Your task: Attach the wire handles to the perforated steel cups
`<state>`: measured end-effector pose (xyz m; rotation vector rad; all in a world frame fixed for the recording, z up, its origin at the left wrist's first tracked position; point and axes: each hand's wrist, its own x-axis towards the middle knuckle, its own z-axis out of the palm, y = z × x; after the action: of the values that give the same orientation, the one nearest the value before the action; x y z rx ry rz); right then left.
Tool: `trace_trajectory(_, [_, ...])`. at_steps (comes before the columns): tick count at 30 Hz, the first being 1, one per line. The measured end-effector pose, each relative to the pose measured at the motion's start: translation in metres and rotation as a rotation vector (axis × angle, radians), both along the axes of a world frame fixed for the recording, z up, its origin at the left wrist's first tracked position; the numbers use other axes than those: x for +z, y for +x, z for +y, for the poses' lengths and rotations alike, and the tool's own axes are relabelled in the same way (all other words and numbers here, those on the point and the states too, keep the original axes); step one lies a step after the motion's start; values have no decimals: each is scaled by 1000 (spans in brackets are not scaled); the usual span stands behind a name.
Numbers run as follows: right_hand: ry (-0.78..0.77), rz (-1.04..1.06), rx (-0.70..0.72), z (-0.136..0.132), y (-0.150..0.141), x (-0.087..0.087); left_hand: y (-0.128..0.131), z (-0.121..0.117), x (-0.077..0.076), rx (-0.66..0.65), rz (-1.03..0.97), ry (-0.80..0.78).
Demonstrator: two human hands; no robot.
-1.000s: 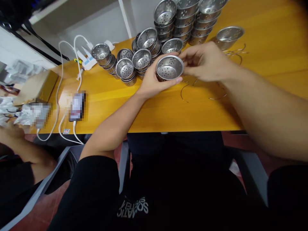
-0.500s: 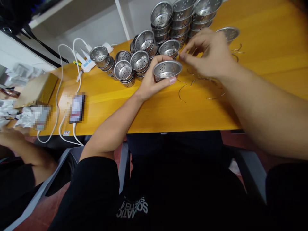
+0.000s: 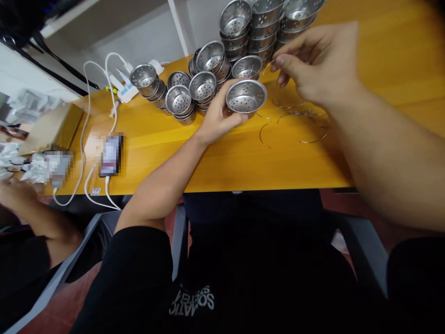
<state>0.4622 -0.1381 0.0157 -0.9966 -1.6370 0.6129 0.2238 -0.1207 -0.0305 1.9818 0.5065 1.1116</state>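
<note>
A perforated metal cup is gripped in my left hand, its mouth tilted toward me and the thumb low on its side. Up and to the right of it, my right hand pinches a thin curved wire between thumb and fingertips, the wire's free end pointing down-left and apart from the cup. Several more curved wires lie on the table below my right hand. Just behind the held cup stands another perforated cup, with a thin line visible inside it.
Stacks of perforated cups line the back of the table, with shorter stacks to the left. A phone, white cables and a power strip lie farther left, beside a cardboard box. Another person's arm is at far left.
My right hand has drawn away from the cup, up and to the right, and a wire now shows in its fingers. The cup tipped away, then back toward me in my left hand.
</note>
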Motion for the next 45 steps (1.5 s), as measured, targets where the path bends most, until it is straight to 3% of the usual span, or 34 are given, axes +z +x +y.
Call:
trace_trajectory(10, [-4, 15, 74, -7, -3, 5, 4, -18, 12, -221, -133, -353])
trace_trajectory(15, [10, -8, 30, -6, -2, 2, 6, -10, 3, -24, 55, -80])
trace_trajectory(20, [-9, 22, -9, -3, 0, 2, 5, -2, -1, -23, 131, 61])
trace_trajectory(27, [14, 2, -20, -5, 1, 5, 2, -7, 0, -67, 115, -46])
trace_trajectory(31, [37, -15, -29, -4, 1, 5, 3, -6, 0, -29, 130, 24])
trace_trajectory(38, [46, -11, -7, -7, -1, 7, 5, 8, -14, 3, 137, 47])
trace_trajectory(45, [65, -113, 44, -24, -9, 13, 5, -2, -10, -44, 46, -107])
